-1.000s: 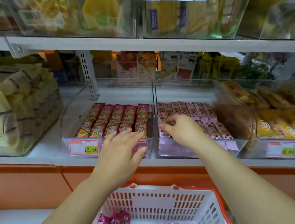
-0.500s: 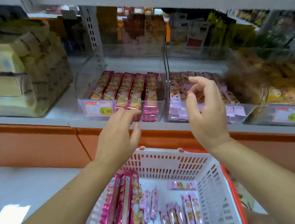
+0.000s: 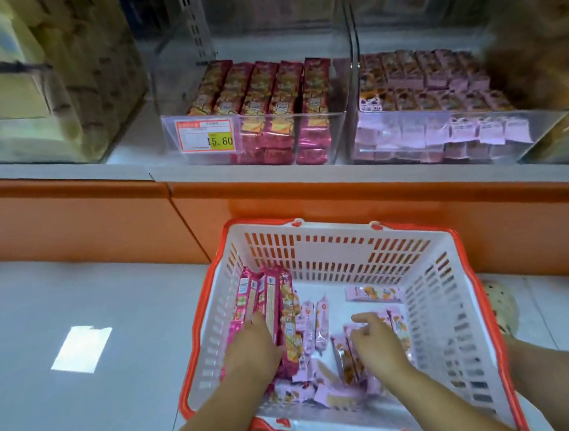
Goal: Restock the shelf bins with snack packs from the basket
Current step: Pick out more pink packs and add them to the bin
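Fingers [image 3: 258, 322] on snack packs [image 3: 315, 322], inside basket [image 3: 334, 255]

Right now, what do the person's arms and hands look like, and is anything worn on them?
The left arm and right arm are bare as far as the view reaches; no sleeve shows. The left hand and right hand wear no gloves, and no watch or bracelet shows at either wrist.

White slotted basket [image 3: 330, 249] with an orange-red rim. Inside the basket at left, magenta long packs [image 3: 269, 299] printed yellow-orange; at right, pale lilac small packs [image 3: 320, 322] with orange pictures. Above the basket, orange shelf front [image 3: 344, 206] and red-bordered price tag [image 3: 205, 136] with a yellow patch. Left of the basket, pale grey floor [image 3: 77, 295].
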